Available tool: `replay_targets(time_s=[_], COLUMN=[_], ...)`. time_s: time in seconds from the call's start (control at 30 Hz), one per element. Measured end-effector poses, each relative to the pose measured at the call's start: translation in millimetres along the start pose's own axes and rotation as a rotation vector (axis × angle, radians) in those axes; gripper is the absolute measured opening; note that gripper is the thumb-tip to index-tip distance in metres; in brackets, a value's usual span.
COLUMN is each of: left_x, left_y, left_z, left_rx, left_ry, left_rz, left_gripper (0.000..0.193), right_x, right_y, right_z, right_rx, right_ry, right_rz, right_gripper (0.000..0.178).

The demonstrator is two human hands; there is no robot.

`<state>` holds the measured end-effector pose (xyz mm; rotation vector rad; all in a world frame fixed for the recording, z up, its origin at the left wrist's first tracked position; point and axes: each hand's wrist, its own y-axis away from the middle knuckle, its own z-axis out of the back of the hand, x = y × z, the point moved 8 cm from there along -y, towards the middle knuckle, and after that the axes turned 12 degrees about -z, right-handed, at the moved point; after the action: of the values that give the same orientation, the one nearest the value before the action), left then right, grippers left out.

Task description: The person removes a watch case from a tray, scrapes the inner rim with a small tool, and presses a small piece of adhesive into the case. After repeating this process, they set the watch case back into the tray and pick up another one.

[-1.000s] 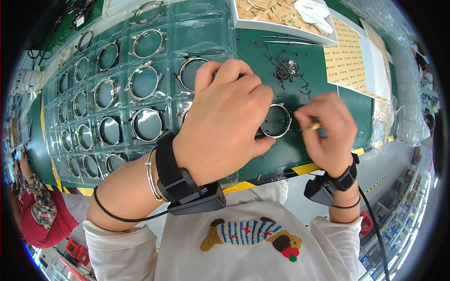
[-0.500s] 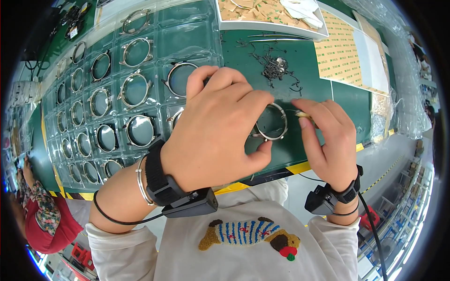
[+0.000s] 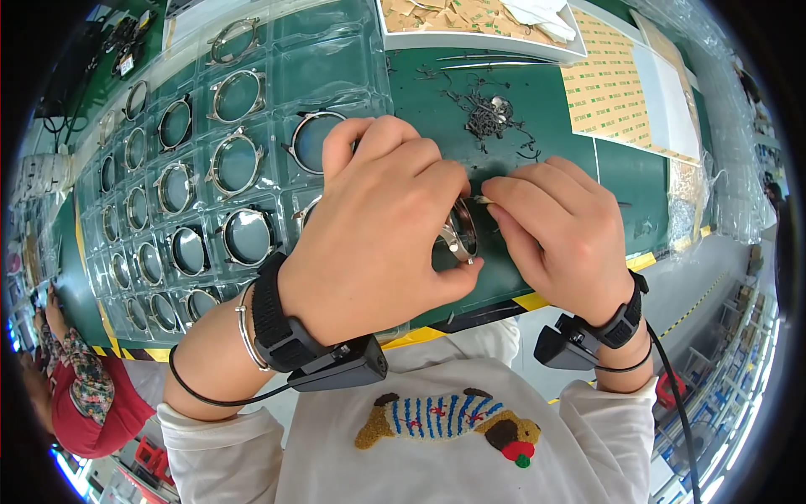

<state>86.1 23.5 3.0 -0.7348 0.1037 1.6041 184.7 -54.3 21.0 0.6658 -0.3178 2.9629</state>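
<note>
My left hand (image 3: 369, 231) is closed on a round silver watch case (image 3: 470, 228), held on edge between thumb and fingers above the green mat. Part of the case is hidden behind the fingers. Close to its right side, my right hand (image 3: 567, 239) pinches a small, thin, pale-tipped thing (image 3: 483, 200). Its kind is too small to make out, and whether it touches the case I cannot tell. Beyond the left hand lies a clear plastic tray (image 3: 340, 63) of similar watch cases, among them a dark-lugged one (image 3: 311, 143) beside the knuckles.
Thin black scraps (image 3: 491, 118) lie heaped beyond my hands, with thin metal tweezers (image 3: 495, 64) behind them. A white box (image 3: 478, 40) of tan paper pieces stands at the back. Tan adhesive sheets (image 3: 604, 97) lie at the right. Another person (image 3: 92, 403) sits far left.
My right hand has moved left, bringing the pale-tipped thing up close to the watch case. The left hand has tilted the case, so its ring now shows narrower.
</note>
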Motion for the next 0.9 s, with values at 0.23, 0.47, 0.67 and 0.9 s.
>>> replay_targets(time_s=[0.23,0.47,0.67,0.9], left_x=[1,-2,-9,-12], left_y=[-1,-1,-1,1], left_z=[-1,-1,-2,-1], left_rx=[0.046,0.036,0.028,0.016], left_ry=[0.023,0.008,-0.016,-0.093], left_rz=[0.031,0.012,0.002,-0.011], left_gripper=[0.042,0.042,0.040,0.046], right_x=[7,15,9,12], right_y=[-7,1,2,8], right_z=[-1,-2,-4,-2], right_rx=[0.021,0.169,0.248,0.188], right_ry=[0.115,0.133,0.035,0.122], right_rz=[0.178,0.129,0.054,-0.025], right_gripper=[0.026,0.021,0.018,0.020])
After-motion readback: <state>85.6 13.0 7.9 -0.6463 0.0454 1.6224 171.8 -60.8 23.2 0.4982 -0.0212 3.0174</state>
